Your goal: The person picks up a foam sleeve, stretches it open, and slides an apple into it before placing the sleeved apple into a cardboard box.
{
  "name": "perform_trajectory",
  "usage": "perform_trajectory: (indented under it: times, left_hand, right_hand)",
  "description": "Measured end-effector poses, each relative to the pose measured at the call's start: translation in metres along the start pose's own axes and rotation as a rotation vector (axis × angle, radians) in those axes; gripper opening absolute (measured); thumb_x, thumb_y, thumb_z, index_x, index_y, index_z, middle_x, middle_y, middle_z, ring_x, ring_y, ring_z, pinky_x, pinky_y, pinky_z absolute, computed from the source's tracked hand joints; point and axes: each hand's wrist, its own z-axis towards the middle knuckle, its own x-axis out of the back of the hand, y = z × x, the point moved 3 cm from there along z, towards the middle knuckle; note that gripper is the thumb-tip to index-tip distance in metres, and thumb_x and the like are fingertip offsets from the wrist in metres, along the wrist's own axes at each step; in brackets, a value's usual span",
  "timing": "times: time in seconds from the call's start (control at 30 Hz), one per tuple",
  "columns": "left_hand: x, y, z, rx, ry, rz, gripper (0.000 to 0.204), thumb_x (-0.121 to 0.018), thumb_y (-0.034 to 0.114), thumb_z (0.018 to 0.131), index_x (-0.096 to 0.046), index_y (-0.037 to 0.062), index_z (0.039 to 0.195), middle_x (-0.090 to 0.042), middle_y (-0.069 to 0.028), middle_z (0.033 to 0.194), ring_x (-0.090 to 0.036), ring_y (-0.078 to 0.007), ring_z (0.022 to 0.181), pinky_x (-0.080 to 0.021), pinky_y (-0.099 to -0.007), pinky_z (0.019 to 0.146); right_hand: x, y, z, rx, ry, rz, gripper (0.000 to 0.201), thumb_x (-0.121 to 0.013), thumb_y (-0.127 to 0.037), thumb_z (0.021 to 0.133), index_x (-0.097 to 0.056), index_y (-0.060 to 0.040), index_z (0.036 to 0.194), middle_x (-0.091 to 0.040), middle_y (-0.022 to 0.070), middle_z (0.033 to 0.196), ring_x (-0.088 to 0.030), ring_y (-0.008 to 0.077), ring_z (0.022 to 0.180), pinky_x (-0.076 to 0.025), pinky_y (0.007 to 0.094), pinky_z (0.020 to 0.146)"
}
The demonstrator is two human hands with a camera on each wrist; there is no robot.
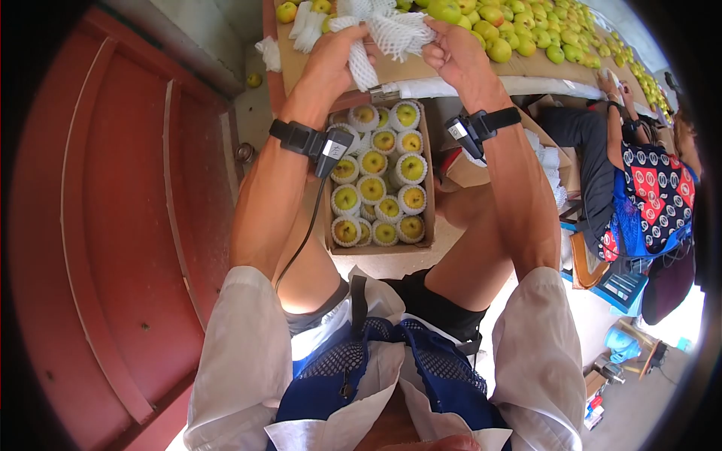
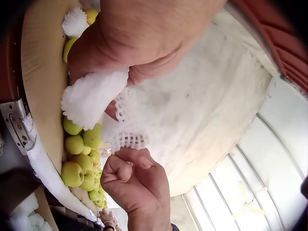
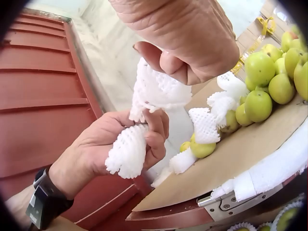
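Both hands are raised at the edge of a cardboard-covered table (image 1: 421, 71). My left hand (image 1: 331, 60) grips a white foam net sleeve (image 3: 127, 151) that hangs below its fingers. A second foam net (image 3: 159, 89) stretches between the two hands. My right hand (image 1: 460, 59) pinches its other end between thumb and curled fingers, as the left wrist view shows. No apple shows inside this net. Several loose foam nets (image 3: 206, 126) lie on the table beside a few apples (image 3: 202, 148), beyond the hands.
Yellow-green apples (image 1: 519, 30) are heaped along the table. Below its edge, between my legs, stands a carton (image 1: 430, 169) of apples in foam nets. A red panelled door (image 1: 143, 210) is on the left. Another person (image 1: 647, 180) sits at the right, hands at the table.
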Motion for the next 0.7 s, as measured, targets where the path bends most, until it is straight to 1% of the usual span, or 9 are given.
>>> perform_trajectory:
  times: [0.07,0.17,0.23,0.27,0.33,0.43,0.53,0.57,0.7]
  left_hand:
    - [0.003,0.002,0.001,-0.031,-0.022,-0.034,0.025,-0.064,0.013,0.096,-0.061,-0.003,0.114,-0.065,-0.0099,0.101,-0.066,-0.0212,0.083,-0.057,-0.0327,0.069]
    - [0.011,0.0,0.007,-0.087,-0.069,-0.004,0.031,-0.066,0.018,0.096,-0.063,-0.0014,0.12,-0.067,-0.009,0.106,-0.066,-0.0199,0.092,-0.055,-0.0313,0.073]
    - [-0.005,0.003,-0.005,-0.146,-0.054,0.084,0.036,-0.066,0.02,0.096,-0.063,-0.0011,0.125,-0.068,-0.0097,0.112,-0.066,-0.02,0.1,-0.054,-0.0315,0.077]
    - [-0.01,0.003,-0.006,-0.154,-0.091,0.083,0.036,-0.066,0.02,0.095,-0.063,-0.0007,0.125,-0.068,-0.0084,0.112,-0.066,-0.0188,0.1,-0.054,-0.0309,0.077]
    - [-0.016,0.002,-0.007,-0.17,-0.168,0.081,0.036,-0.067,0.02,0.095,-0.063,0.0,0.126,-0.068,-0.0059,0.112,-0.065,-0.0162,0.1,-0.054,-0.0299,0.077]
    - [-0.02,0.0,-0.01,-0.156,-0.275,0.099,0.035,-0.069,0.017,0.095,-0.061,0.0016,0.126,-0.065,-0.0057,0.118,-0.064,-0.0153,0.099,-0.056,-0.0315,0.079]
    - [-0.024,-0.004,-0.014,-0.177,-0.277,0.165,0.033,-0.07,0.019,0.094,-0.064,0.0024,0.123,-0.067,-0.0012,0.11,-0.063,-0.0102,0.093,-0.053,-0.0266,0.076]
    - [-0.024,-0.005,-0.014,-0.169,-0.272,0.168,0.033,-0.07,0.019,0.094,-0.064,0.0031,0.122,-0.067,-0.001,0.109,-0.063,-0.0099,0.091,-0.053,-0.0264,0.075]
    - [-0.025,-0.006,-0.016,-0.16,-0.27,0.217,0.029,-0.071,0.016,0.092,-0.066,0.0043,0.118,-0.068,-0.0002,0.105,-0.062,-0.0086,0.087,-0.05,-0.0254,0.07]
  right_hand:
    - [0.007,-0.001,0.002,-0.058,0.044,0.058,0.006,-0.052,-0.006,0.101,-0.053,-0.0049,0.095,-0.052,0.0015,0.077,-0.033,0.0104,0.048,-0.025,0.0256,0.042]
    - [0.001,-0.007,-0.006,-0.162,-0.094,0.006,0.012,-0.047,-0.009,0.102,-0.056,-0.0011,0.101,-0.056,0.0039,0.075,-0.029,0.0093,0.043,-0.025,0.0251,0.04]
    - [-0.001,-0.004,-0.005,-0.181,-0.065,-0.015,0.016,-0.045,-0.01,0.102,-0.057,0.0014,0.103,-0.057,0.0053,0.076,-0.028,0.0094,0.041,-0.025,0.025,0.039]
    - [-0.001,-0.003,-0.005,-0.19,-0.05,-0.025,0.019,-0.044,-0.01,0.103,-0.057,0.0026,0.105,-0.058,0.006,0.076,-0.027,0.0094,0.04,-0.025,0.0249,0.038]
    - [0.004,0.002,0.0,-0.171,-0.044,-0.029,0.019,-0.044,-0.01,0.101,-0.058,0.0034,0.1,-0.053,0.0048,0.071,-0.032,0.0089,0.044,-0.025,0.0249,0.04]
    - [0.008,0.005,0.001,-0.143,-0.001,-0.04,0.02,-0.044,-0.009,0.1,-0.058,0.004,0.095,-0.049,0.0038,0.068,-0.035,0.0083,0.046,-0.026,0.0248,0.041]
    - [0.008,0.007,0.002,-0.133,0.003,-0.032,0.018,-0.045,-0.01,0.101,-0.057,0.0016,0.096,-0.053,0.0041,0.07,-0.033,0.0081,0.044,-0.026,0.0246,0.04]
    - [0.009,0.008,0.003,-0.134,-0.004,-0.025,0.017,-0.045,-0.011,0.101,-0.057,0.0004,0.097,-0.056,0.0044,0.072,-0.031,0.0081,0.043,-0.025,0.0245,0.039]
    - [0.003,0.006,-0.004,-0.116,-0.017,-0.049,0.018,-0.046,-0.011,0.101,-0.058,0.0001,0.095,-0.055,0.0037,0.071,-0.031,0.0081,0.044,-0.025,0.0244,0.039]
